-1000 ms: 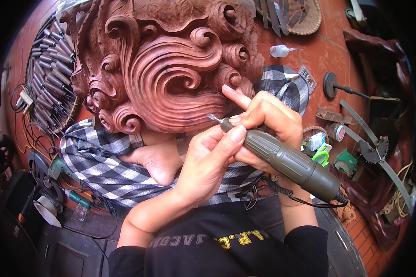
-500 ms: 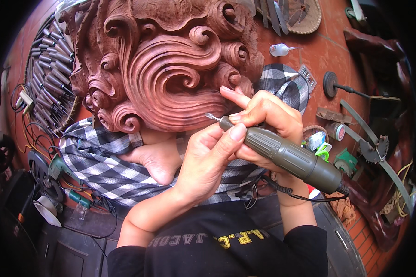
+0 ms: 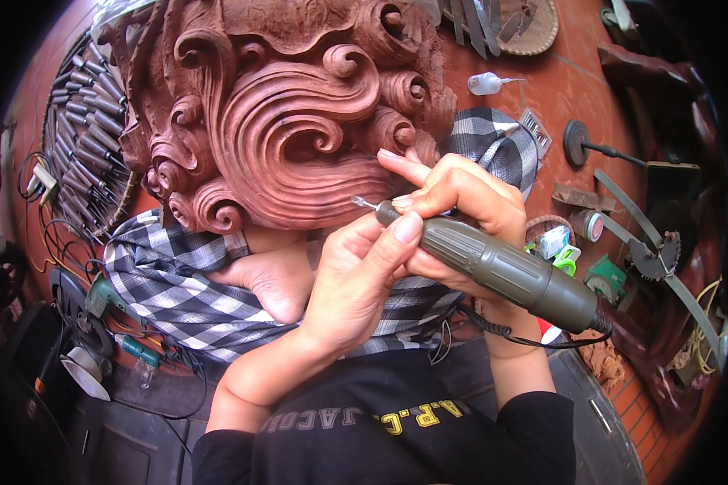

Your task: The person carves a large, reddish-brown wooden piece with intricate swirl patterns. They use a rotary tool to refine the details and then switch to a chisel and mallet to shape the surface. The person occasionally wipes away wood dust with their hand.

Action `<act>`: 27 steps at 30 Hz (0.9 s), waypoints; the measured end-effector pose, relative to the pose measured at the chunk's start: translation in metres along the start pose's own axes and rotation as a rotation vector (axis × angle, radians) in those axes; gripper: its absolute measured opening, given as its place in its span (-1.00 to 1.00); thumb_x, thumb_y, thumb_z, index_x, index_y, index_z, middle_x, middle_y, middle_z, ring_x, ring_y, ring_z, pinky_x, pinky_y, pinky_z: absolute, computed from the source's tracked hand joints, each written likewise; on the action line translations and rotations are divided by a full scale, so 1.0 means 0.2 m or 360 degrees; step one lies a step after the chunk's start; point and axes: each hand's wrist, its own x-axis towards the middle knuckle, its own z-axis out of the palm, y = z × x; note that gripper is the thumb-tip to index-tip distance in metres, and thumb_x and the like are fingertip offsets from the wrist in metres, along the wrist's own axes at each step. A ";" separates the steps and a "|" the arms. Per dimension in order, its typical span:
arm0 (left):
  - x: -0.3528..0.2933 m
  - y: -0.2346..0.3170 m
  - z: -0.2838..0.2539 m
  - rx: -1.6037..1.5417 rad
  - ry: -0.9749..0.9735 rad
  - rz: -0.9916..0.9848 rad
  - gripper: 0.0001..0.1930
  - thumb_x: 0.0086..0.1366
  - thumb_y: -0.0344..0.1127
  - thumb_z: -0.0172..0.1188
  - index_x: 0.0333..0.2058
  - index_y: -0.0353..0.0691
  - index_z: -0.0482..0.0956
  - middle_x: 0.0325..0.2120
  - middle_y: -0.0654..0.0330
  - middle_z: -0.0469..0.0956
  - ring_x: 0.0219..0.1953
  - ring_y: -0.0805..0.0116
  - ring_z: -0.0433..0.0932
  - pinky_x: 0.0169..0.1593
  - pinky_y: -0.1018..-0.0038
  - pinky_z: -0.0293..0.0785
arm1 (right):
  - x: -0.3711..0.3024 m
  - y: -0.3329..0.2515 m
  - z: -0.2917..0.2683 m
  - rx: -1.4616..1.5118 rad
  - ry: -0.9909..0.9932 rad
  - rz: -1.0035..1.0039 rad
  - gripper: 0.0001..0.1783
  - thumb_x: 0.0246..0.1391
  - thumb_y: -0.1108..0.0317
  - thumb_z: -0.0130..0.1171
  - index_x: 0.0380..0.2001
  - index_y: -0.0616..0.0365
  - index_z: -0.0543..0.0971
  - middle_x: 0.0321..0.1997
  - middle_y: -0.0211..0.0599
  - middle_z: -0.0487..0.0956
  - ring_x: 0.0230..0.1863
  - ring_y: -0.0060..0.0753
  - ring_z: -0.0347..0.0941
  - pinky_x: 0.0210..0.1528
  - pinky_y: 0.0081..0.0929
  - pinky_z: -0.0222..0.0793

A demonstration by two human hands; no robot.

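A reddish-brown wood carving (image 3: 279, 145) with deep swirls and curls fills the upper middle. Over its lower right edge points the small metal bit of an olive-green rotary carving tool (image 3: 501, 267). Both hands are closed on this tool. My left hand (image 3: 352, 279) pinches its narrow front end, the thumb lying along the collar. My right hand (image 3: 473, 198) wraps the front of the body from above, with one finger stretched out to the carving. Whether the bit touches the wood I cannot tell. A black cord (image 3: 534, 345) runs from the tool's back end.
Black-and-white checked cloth (image 3: 190, 299) lies around a bare foot (image 3: 275, 283) below the carving. At left sits a basket of many dark-handled chisels (image 3: 89, 121), with cables and a green power tool (image 3: 103, 295). A small plastic bottle (image 3: 485, 83) and metal blades (image 3: 477, 28) are at upper right.
The tool's bit and both hands have shifted slightly left, with the grip unchanged. The carving also appears a little further left in the picture.
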 end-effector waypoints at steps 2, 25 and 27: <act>0.00 -0.01 -0.01 -0.0003 0.0008 0.0001 -0.65 0.43 -0.18 0.09 -0.01 -0.37 0.49 -0.17 0.22 0.57 -0.16 0.59 0.52 -0.05 0.60 0.45 | -0.01 0.00 -0.02 0.0001 -0.0017 0.0036 -0.63 -0.24 0.29 0.52 -0.48 0.29 0.54 -0.50 -0.28 0.47 -0.41 -0.46 0.48 0.19 0.26 0.36; 0.02 -0.04 0.00 0.0192 0.0079 0.0050 -0.66 0.43 -0.16 0.09 -0.05 -0.35 0.52 -0.22 0.29 0.56 -0.17 0.63 0.50 -0.09 0.63 0.43 | -0.03 0.04 -0.06 -0.0123 -0.0008 -0.0080 -0.63 -0.20 0.20 0.51 -0.41 0.21 0.60 -0.37 -0.22 0.65 0.05 0.19 0.53 0.33 0.17 0.14; 0.03 -0.04 0.02 0.0160 0.0075 0.0040 -0.67 0.43 -0.16 0.09 -0.06 -0.35 0.52 -0.23 0.28 0.57 -0.17 0.62 0.50 -0.06 0.61 0.45 | -0.04 0.04 -0.07 -0.0094 -0.0016 -0.0071 -0.63 -0.20 0.21 0.51 -0.41 0.21 0.60 -0.36 -0.22 0.65 0.06 0.19 0.53 0.33 0.17 0.13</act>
